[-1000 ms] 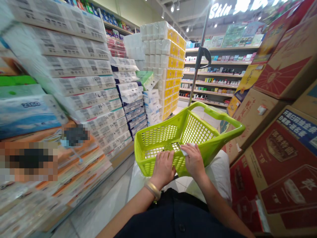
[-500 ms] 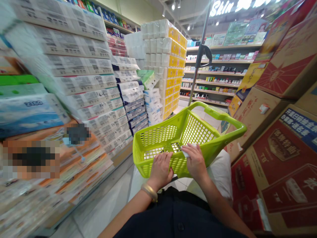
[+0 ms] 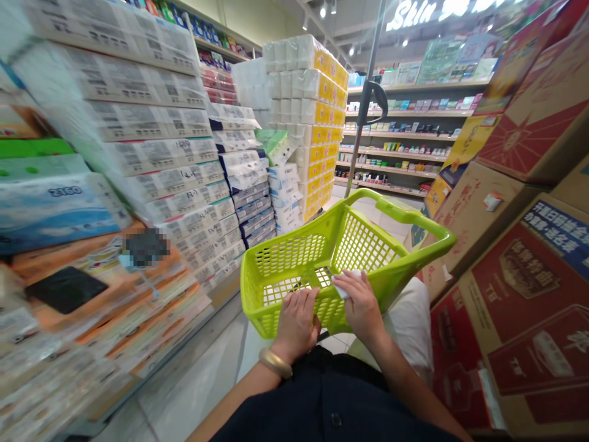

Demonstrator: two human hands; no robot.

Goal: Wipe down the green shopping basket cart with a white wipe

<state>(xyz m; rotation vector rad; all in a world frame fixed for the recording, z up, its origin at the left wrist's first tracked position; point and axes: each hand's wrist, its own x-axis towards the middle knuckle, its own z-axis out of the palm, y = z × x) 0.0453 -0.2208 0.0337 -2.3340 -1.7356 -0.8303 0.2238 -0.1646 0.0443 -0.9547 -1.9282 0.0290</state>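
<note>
A lime-green plastic shopping basket [image 3: 294, 250] with slotted sides and a long looped handle sits in front of my body, its handle end toward the far right. My left hand [image 3: 297, 322], with a gold bangle at the wrist, is closed over the near rim. To its right, my right hand [image 3: 361, 304] presses a folded white cloth or tissue [image 3: 341, 287] against the same rim, fingers bent over it. Through the slots of the basket floor pale tiles show. The thumb of my right hand is hidden.
Wrapped tissue packs [image 3: 156, 132] rise in tall stacks at left. A dark flat tablet-like device [image 3: 67, 288] lies on orange packs. Red and brown cartons [image 3: 529, 294] crowd the right side, beside a white sack [image 3: 409, 325]. A metal pole [image 3: 365, 104] stands behind the basket; stocked shelves [image 3: 405, 113] are beyond.
The basket has shifted slightly left and its near-left corner sits a little lower. My right hand and the white cloth have moved slightly left along the rim; my left hand keeps its grip.
</note>
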